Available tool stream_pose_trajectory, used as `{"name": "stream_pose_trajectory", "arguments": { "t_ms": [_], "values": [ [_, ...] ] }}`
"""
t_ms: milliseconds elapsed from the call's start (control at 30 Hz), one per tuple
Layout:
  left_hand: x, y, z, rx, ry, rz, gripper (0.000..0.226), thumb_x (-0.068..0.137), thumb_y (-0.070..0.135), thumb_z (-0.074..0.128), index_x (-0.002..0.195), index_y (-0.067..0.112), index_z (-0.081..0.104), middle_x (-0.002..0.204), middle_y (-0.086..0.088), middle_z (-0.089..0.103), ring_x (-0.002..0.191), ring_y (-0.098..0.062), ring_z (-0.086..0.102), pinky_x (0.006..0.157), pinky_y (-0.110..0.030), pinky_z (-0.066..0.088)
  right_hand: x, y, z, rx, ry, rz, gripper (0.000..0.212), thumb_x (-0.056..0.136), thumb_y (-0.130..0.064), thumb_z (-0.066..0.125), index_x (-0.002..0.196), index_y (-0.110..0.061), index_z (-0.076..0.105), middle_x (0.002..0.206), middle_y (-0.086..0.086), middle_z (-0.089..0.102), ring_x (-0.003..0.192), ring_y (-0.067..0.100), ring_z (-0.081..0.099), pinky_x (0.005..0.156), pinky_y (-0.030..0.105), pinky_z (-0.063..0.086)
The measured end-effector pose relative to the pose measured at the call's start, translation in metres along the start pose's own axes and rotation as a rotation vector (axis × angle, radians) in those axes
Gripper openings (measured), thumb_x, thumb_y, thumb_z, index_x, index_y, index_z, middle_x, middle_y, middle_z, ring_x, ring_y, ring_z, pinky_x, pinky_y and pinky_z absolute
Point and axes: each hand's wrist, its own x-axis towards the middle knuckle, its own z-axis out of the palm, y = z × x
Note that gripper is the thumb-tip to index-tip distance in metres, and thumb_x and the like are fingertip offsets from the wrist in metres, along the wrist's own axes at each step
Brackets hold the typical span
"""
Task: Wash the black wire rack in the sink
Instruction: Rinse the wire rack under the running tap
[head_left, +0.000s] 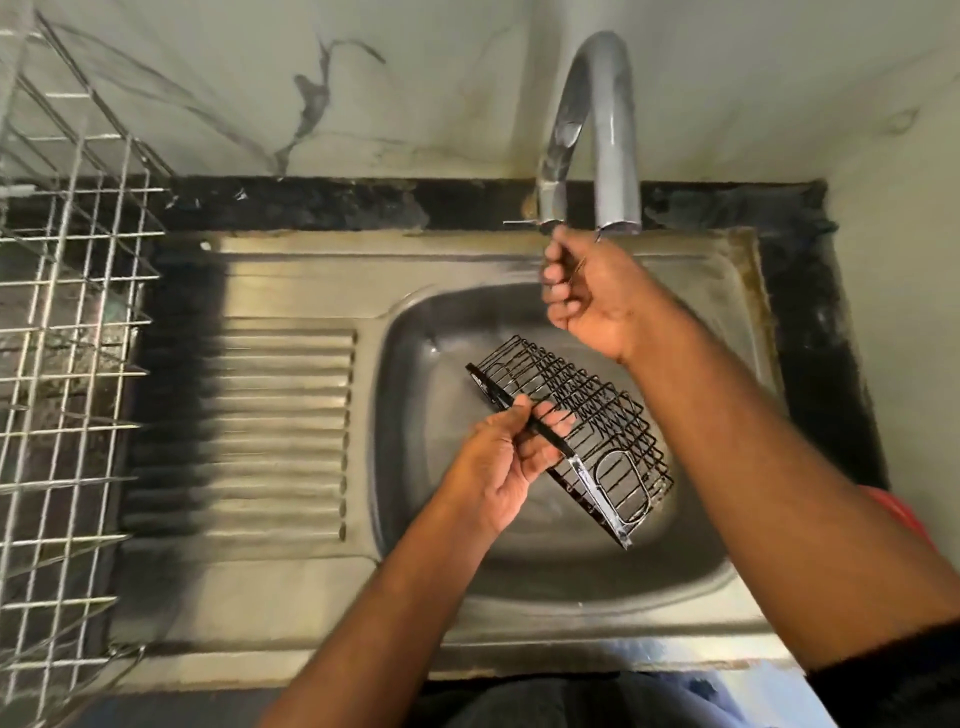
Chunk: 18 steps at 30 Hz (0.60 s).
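Dim warm light, motion blur, edges warped

The wire rack (576, 436) hangs over the sink (545, 613) basin, faucet (597, 130) behind, drainboard (280, 431) left.

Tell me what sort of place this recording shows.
Most likely a home kitchen sink area: a stainless steel sink with ribbed drainboard, a curved grey metal tap at a marbled wall, and a silver wire dish drainer beside it.
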Motion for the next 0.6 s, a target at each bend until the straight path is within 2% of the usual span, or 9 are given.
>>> {"name": "stream_pose_trajectory", "arguments": {
  "t_ms": [67, 133, 233, 300, 367, 433, 500, 600],
  "values": [
    [0.006, 0.004, -0.001, 0.002, 0.017, -0.025, 0.03, 0.105, 0.017, 0.048, 0.102, -0.008, 0.064, 0.072, -0.015, 0.075, 0.045, -0.009, 0.066, 0.042, -0.017, 0.054, -0.008, 0.001, -0.004, -0.076, -0.067, -0.01, 0.034, 0.106, -0.031, 0.047, 0.075, -0.019, 0.056, 0.058, -0.006, 0.049, 0.045, 0.004, 0.037, 0.038, 0.016, 0.026],
    [0.011, 0.012, -0.001, -0.03, 0.027, -0.024, 0.027, 0.104, 0.016, 0.05, 0.102, -0.008, 0.064, 0.072, -0.016, 0.074, 0.043, -0.009, 0.061, 0.042, -0.016, 0.053, -0.016, 0.001, -0.005, -0.109, -0.054, -0.087, 0.031, 0.107, -0.027, 0.048, 0.081, -0.016, 0.061, 0.063, -0.004, 0.054, 0.05, 0.005, 0.044, 0.041, 0.015, 0.034],
    [0.022, 0.024, -0.001, -0.079, 0.04, -0.004, 0.021, 0.103, 0.014, 0.052, 0.096, -0.004, 0.061, 0.07, -0.016, 0.074, 0.04, -0.009, 0.06, 0.04, -0.015, 0.052, -0.026, 0.005, -0.001, -0.411, -0.059, -0.221, 0.021, 0.106, -0.013, 0.051, 0.107, -0.003, 0.069, 0.083, 0.004, 0.069, 0.067, 0.006, 0.064, 0.058, 0.016, 0.052],
    [0.031, 0.032, 0.0, -0.11, 0.032, 0.024, 0.018, 0.102, 0.014, 0.054, 0.097, -0.001, 0.06, 0.071, -0.015, 0.073, 0.043, -0.011, 0.062, 0.041, -0.015, 0.053, -0.027, 0.008, 0.003, -0.482, -0.071, -0.296, 0.019, 0.102, -0.006, 0.056, 0.115, 0.002, 0.068, 0.09, 0.008, 0.073, 0.071, 0.005, 0.07, 0.06, 0.016, 0.054],
    [0.04, 0.035, 0.0, -0.125, 0.023, 0.056, 0.018, 0.101, 0.015, 0.055, 0.099, -0.001, 0.06, 0.075, -0.015, 0.072, 0.052, -0.012, 0.065, 0.048, -0.018, 0.056, -0.028, 0.008, 0.006, -0.53, -0.009, -0.38, 0.016, 0.1, -0.007, 0.061, 0.111, 0.002, 0.069, 0.087, 0.009, 0.075, 0.059, 0.004, 0.067, 0.045, 0.015, 0.048],
    [0.047, 0.038, 0.0, -0.135, 0.016, 0.08, 0.017, 0.101, 0.016, 0.056, 0.098, 0.0, 0.06, 0.082, -0.015, 0.069, 0.067, -0.015, 0.062, 0.056, -0.021, 0.058, -0.029, 0.006, 0.01, -0.743, 0.058, -0.437, 0.014, 0.098, -0.016, 0.067, 0.1, -0.003, 0.072, 0.076, 0.005, 0.075, 0.043, 0.003, 0.057, 0.034, 0.016, 0.038],
    [0.051, 0.041, 0.003, -0.145, 0.0, 0.091, 0.018, 0.1, 0.016, 0.057, 0.1, -0.001, 0.06, 0.088, -0.016, 0.067, 0.075, -0.016, 0.06, 0.058, -0.022, 0.059, -0.031, 0.009, 0.015, -0.925, 0.117, -0.483, 0.025, 0.098, -0.03, 0.067, 0.087, -0.008, 0.071, 0.063, 0.0, 0.069, 0.034, 0.001, 0.048, 0.032, 0.017, 0.034],
    [0.051, 0.046, 0.01, -0.174, -0.01, 0.102, 0.018, 0.101, 0.014, 0.055, 0.095, -0.003, 0.058, 0.085, -0.022, 0.071, 0.061, -0.014, 0.064, 0.048, -0.017, 0.056, -0.034, 0.011, 0.017, -0.991, 0.313, -0.616, 0.042, 0.105, -0.036, 0.053, 0.065, -0.023, 0.052, 0.055, -0.008, 0.052, 0.036, -0.003, 0.046, 0.042, 0.013, 0.035]
  ]
}}
